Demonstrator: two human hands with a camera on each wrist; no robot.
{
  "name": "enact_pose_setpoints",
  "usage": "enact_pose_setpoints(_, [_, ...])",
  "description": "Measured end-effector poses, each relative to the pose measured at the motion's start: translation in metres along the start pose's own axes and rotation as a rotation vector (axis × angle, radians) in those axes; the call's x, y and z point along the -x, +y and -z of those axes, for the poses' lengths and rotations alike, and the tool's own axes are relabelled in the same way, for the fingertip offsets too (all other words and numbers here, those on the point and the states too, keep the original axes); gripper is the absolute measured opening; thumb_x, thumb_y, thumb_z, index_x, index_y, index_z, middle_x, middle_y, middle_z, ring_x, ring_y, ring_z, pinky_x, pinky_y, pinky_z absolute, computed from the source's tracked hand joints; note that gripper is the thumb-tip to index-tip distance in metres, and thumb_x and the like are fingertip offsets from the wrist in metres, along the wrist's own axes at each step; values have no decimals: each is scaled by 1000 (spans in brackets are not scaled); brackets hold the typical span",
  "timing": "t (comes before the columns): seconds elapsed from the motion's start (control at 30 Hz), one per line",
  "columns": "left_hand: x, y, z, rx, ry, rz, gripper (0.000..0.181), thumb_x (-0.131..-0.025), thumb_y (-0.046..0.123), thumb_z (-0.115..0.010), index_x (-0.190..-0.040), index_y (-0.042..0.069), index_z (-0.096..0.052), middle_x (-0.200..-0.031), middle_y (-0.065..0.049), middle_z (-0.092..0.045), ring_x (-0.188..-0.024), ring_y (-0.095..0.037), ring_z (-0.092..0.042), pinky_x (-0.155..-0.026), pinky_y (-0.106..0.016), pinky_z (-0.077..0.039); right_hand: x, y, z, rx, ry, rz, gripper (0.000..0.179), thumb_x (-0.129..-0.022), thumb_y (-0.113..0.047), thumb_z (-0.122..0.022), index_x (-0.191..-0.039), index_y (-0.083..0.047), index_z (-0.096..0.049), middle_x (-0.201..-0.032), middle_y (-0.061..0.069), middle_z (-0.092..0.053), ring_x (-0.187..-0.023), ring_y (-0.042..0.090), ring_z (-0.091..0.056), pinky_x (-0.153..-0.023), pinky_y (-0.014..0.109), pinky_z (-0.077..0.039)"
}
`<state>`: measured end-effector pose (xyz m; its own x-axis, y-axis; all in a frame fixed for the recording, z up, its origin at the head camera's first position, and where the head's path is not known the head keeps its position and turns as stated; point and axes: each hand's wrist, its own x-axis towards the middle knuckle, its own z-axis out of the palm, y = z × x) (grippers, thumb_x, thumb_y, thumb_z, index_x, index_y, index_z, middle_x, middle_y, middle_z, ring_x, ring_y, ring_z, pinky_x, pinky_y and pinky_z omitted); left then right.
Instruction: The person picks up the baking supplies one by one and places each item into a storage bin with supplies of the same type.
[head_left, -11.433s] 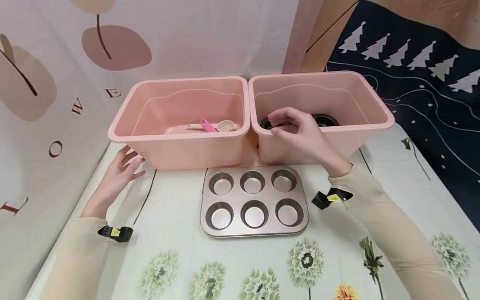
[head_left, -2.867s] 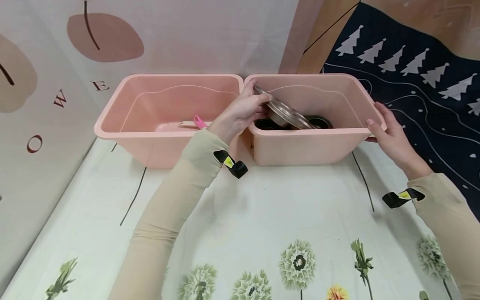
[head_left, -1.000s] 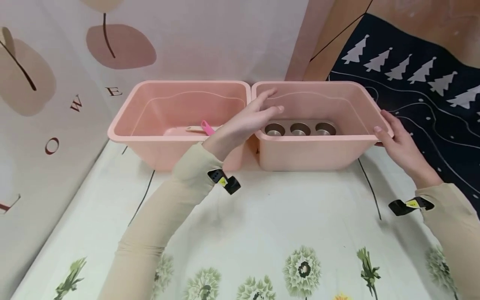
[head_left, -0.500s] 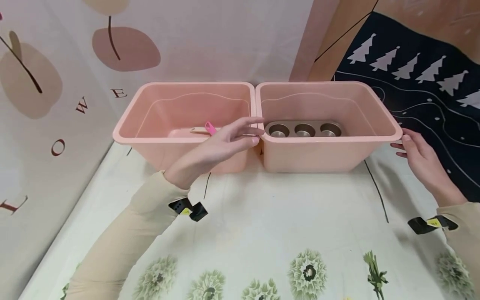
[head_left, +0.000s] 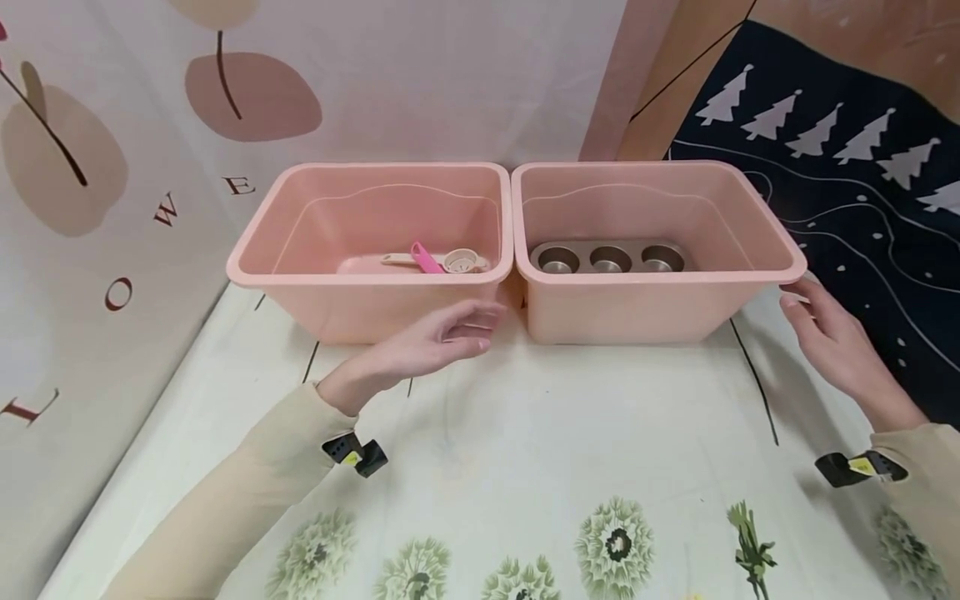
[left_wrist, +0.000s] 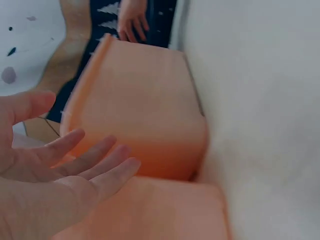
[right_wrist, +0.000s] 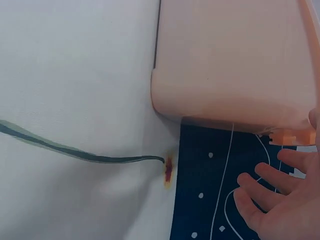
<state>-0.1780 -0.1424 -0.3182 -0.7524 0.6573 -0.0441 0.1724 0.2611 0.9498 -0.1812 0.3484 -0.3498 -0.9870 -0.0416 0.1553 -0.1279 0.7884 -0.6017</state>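
Two pink plastic bins stand side by side. Inside the right bin (head_left: 645, 308) lies a brown muffin tin (head_left: 583, 248), with one row of its cups showing and the rest hidden by the front wall. The left bin (head_left: 337, 308) holds a pink measuring spoon (head_left: 426, 258) and a cream one (head_left: 459, 260). My left hand (head_left: 431, 337) hovers before the left bin's front right corner, fingers loosely spread and holding nothing. Beside the right bin's outer end is my right hand (head_left: 832, 337), its relaxed fingers close under the rim; whether they touch it I cannot tell.
A pale flowered cloth (head_left: 555, 433) covers the table in front of the bins. Behind stands a printed fabric backdrop (head_left: 420, 83). A navy cloth with white trees (head_left: 825, 192) lies at the right.
The muffin tin, on the table and later held over the right bin, now lies inside it. My left hand has drawn back toward the left and front; my right has slipped off the bin's rim.
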Motion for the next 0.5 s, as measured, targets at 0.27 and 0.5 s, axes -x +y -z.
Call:
enact_pose_setpoints(0.27, [18, -36, 8, -209, 9, -24, 50, -96, 6, -56, -141, -7, -39, -140, -23, -44, -130, -41, -40, -107, -52, -31, 3, 5, -7, -15, -15, 65, 60, -102, -22, -46, -152, 0, -21, -149, 32, -24, -124, 58, -30, -97, 70, -24])
enact_pose_setpoints(0.5, [37, -66, 12, -555, 47, -105, 51, -90, 5, -62, -136, -7, -45, -136, -20, -49, -129, -35, -42, -107, -49, -31, 7, 16, -14, -17, -22, 167, 69, -93, -12, -63, -150, -1, -28, -147, 32, -26, -133, 53, -21, -99, 73, -16])
